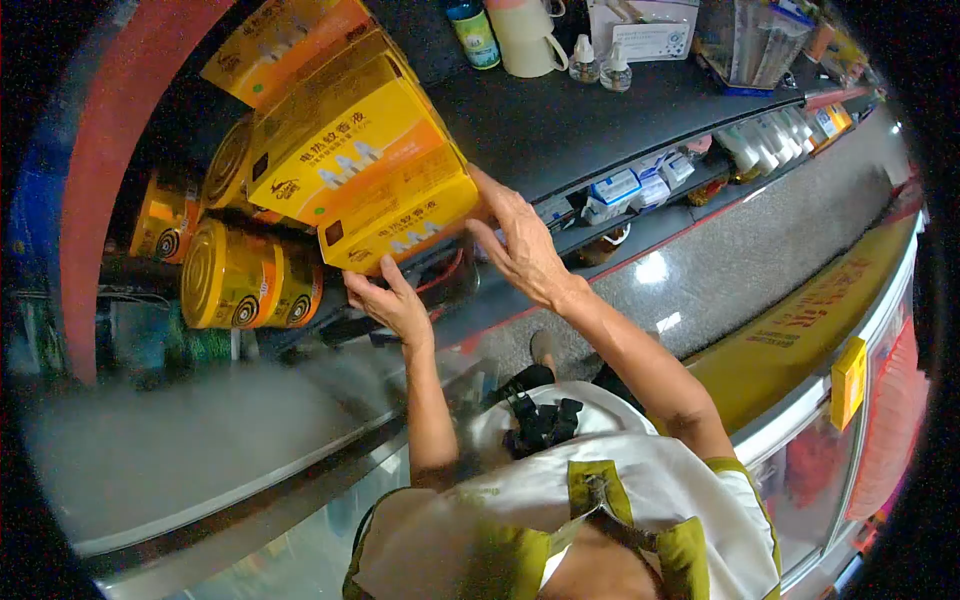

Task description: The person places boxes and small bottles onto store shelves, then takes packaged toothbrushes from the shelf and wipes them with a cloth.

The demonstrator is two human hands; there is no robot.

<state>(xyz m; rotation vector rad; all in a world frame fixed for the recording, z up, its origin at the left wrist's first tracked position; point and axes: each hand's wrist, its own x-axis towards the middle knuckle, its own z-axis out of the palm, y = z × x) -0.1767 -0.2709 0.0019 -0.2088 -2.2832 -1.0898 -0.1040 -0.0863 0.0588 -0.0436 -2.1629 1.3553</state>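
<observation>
Together, two bare hands grip the front box, yellow and printed with Chinese characters, at a dark shelf. The left hand closes on its lower edge near the left corner, thumb against the printed face; the right hand clasps its right end, thumb and fingers apart. The box sits tilted in the view, directly against a larger-faced yellow box, with another, the rear box, beyond. Round yellow tubs stand just beside the boxes on the left. Across the shelf, a pale mug stands between a blue-capped bottle and two small clear bottles.
</observation>
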